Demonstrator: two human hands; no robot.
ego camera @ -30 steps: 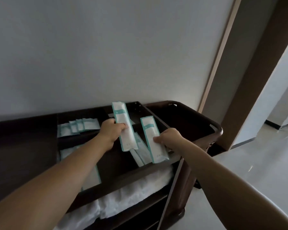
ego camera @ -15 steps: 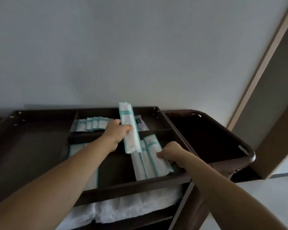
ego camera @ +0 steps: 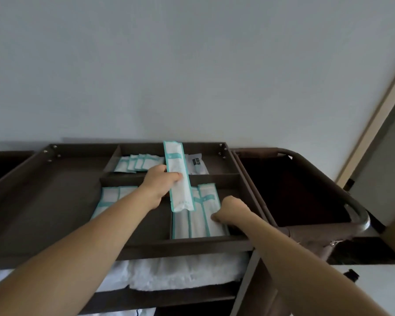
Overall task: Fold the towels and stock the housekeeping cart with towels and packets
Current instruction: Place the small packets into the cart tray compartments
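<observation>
Left hand (ego camera: 159, 185): fingers gripped long packet (ego camera: 178, 176), lengthwise away, above laid packets (ego camera: 200, 224)
Right hand (ego camera: 232, 210): rested on those, finger grip unclear

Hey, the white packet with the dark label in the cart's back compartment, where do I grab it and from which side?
Probably its right edge, from above on the right. The packet with the dark label lies flat on the compartment floor, so pinch an edge; bare floor shows to its right, while the long packet in the left hand covers its left side.
</observation>
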